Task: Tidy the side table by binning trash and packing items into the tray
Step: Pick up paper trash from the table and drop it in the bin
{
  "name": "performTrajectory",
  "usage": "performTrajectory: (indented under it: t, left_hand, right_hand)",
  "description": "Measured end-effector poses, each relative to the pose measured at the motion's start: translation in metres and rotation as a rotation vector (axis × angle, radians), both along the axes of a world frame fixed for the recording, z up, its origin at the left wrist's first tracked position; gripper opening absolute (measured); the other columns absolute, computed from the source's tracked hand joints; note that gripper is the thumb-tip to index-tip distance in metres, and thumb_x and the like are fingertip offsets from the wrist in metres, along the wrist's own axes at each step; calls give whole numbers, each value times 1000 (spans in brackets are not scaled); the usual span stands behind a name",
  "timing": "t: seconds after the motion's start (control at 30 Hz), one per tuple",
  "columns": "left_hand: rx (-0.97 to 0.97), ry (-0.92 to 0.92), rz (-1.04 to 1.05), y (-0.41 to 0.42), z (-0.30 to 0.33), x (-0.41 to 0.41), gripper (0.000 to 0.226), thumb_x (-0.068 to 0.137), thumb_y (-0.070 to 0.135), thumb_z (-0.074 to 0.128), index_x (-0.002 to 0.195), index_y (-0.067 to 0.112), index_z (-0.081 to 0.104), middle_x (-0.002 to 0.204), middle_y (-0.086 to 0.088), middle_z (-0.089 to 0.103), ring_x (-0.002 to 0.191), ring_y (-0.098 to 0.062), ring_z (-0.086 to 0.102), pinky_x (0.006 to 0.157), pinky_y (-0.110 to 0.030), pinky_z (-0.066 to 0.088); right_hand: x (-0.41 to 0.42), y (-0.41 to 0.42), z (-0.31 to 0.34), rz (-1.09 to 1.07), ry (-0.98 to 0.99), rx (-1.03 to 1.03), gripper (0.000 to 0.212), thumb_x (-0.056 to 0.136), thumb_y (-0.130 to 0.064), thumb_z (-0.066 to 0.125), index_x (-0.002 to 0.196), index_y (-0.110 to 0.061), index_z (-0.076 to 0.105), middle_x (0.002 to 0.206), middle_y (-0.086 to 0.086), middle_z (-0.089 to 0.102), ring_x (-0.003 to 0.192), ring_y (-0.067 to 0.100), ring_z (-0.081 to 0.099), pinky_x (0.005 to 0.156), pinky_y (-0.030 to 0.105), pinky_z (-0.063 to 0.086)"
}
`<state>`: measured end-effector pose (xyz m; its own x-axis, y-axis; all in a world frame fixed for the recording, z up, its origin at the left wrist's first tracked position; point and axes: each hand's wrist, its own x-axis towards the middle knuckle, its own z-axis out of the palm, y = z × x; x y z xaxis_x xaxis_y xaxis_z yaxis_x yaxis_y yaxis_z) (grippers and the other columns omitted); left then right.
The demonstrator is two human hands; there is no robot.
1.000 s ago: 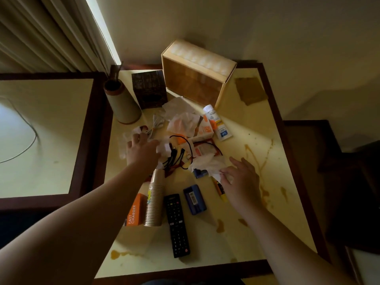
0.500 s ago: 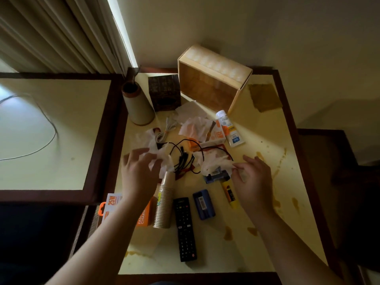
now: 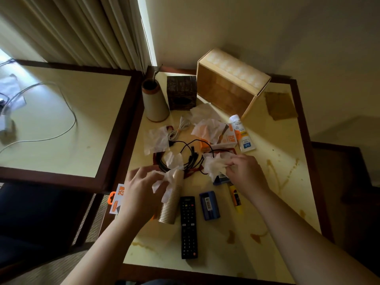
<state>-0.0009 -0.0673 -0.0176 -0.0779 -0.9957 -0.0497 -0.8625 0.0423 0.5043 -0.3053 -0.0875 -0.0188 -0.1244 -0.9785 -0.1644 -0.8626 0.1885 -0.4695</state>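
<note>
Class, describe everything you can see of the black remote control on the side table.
The remote control is a long, slim black bar that looks plastic, lying flat, face up, near the front edge of the side table. Rows of small buttons cover it, a few of them coloured. It lies between the stack of paper cups and a blue case. Neither hand touches it.

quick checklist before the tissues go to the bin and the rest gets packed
1. Right hand grips a crumpled tissue: ok.
2. Left hand pinches a tissue beside the paper cup stack: ok.
3. All tissues gathered: not ok, loose ones lie among the black cables.
4. Bin in view: not ok, none visible.
5. Wooden tray ready to fill: not ok, it stands on its side.
6. Remote clear of both hands: ok.
</note>
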Motion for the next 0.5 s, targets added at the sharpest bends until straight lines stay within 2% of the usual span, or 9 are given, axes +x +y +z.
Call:
performTrajectory:
  t: [0.1, 0.3, 0.4, 0.5]
  left_hand:
    - [25, -42, -25, -11, -4, -4, 14, 91, 38, 75, 102, 29, 80, 138, 5, 65, 131, -30, 44, 99, -48, 43]
    - [168, -143, -124, -62, -20, -36, 22, 95, 43, 67, 111, 30, 74, 148, 4, 57, 144, -27, 34, 111, -47, 40]
    - [291, -219, -105, -79, -29, -52, 26, 96, 49, 62, 115, 34, 71, 135, 2, 63, 139, -31, 39, 107, -44, 44]
    - [393, -244, -42, -88, -34, -62, 24, 95, 50, 55, 100, 34, 72, 106, 3, 67, 116, -29, 57, 94, -43, 53]
  right_hand:
    - [1, 12, 4, -55, -42, -89, 19, 93, -19, 68, 110, -16, 75, 113, 2, 70, 112, 22, 56, 83, 31, 46]
    - [6, 31, 15, -121, -113, -199, 17, 94, -21, 71, 111, -19, 74, 114, -4, 69, 110, 11, 55, 81, 12, 37]
    - [6, 35, 23, -104, -122, -253, 16, 93, -20, 72, 108, -17, 75, 114, -2, 69, 112, 14, 57, 87, 18, 43]
    - [3, 40, 30, -83, -93, -312, 16, 92, -19, 73, 106, -14, 75, 113, 0, 71, 111, 18, 59, 89, 25, 43]
